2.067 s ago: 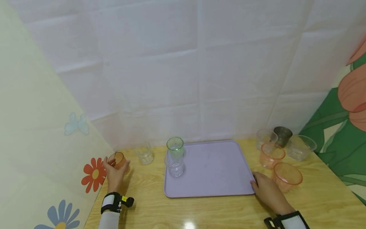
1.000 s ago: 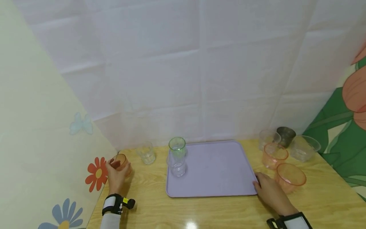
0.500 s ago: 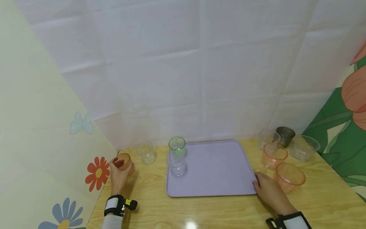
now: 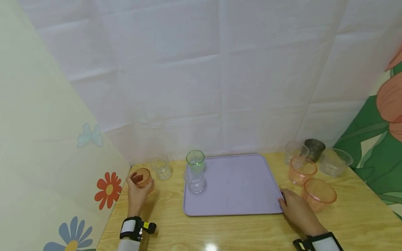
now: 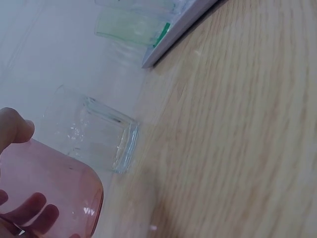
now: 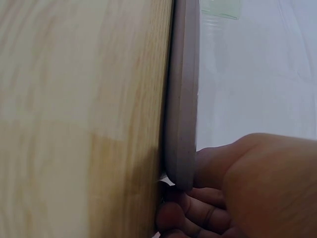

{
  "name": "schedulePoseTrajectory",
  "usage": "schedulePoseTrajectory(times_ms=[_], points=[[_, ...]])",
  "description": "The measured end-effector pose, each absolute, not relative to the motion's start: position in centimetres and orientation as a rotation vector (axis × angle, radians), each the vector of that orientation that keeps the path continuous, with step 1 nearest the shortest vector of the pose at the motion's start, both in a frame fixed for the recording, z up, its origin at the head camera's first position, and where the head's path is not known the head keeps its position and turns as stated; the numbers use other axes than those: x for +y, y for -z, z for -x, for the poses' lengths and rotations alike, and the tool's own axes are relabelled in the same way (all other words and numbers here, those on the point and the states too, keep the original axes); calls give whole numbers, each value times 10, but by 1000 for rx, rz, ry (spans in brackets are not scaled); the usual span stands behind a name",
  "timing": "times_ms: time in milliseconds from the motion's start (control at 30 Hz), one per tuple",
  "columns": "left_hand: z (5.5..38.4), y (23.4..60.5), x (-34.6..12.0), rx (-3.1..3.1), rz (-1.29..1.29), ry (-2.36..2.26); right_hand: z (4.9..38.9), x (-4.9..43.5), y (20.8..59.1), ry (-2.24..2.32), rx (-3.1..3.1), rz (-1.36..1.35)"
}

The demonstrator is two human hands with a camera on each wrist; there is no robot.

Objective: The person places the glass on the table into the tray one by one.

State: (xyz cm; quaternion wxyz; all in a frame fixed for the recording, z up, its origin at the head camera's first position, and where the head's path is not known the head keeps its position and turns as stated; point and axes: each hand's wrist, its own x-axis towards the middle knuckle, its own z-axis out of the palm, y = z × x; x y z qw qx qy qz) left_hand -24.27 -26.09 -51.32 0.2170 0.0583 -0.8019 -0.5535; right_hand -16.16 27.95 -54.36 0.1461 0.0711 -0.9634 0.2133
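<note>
My left hand [image 4: 138, 193] grips an orange see-through cup [image 4: 147, 178] at the table's left end, its fingers and thumb round the sides. In the left wrist view the cup [image 5: 59, 186] looks pink, with fingers showing through its wall. Just right of it stands a clear glass [image 4: 162, 168]. On the left part of the lilac tray [image 4: 238, 188] are a green-rimmed glass [image 4: 195, 160] and, in front of it, a clear glass [image 4: 196, 183]. At the tray's near right corner my right hand [image 4: 296, 211] pinches the edge, thumb on top and fingers lower, as the right wrist view shows.
Right of the tray stand two orange bowls [image 4: 318, 195], a clear cup [image 4: 295, 153], a dark grey cup [image 4: 315, 150] and a clear bowl [image 4: 334, 162]. A white cloth wall [image 4: 176, 87] rises behind the table. A flower-printed panel [image 4: 78, 167] bounds the left side.
My left hand has moved to the right with the orange cup, closer to the clear glass. The right hand stays on the tray's corner, and the tray has not moved on the table.
</note>
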Motion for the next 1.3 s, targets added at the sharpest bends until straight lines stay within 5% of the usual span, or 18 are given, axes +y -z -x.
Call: schedulePoseTrajectory(times_ms=[233,1300], points=[[227,491,-242,-2249,-163,1553,162,281,545,-611,-2790,-199],[226,519,-222,-2122,2,1629,161,279,542,-624,-2789,-197]])
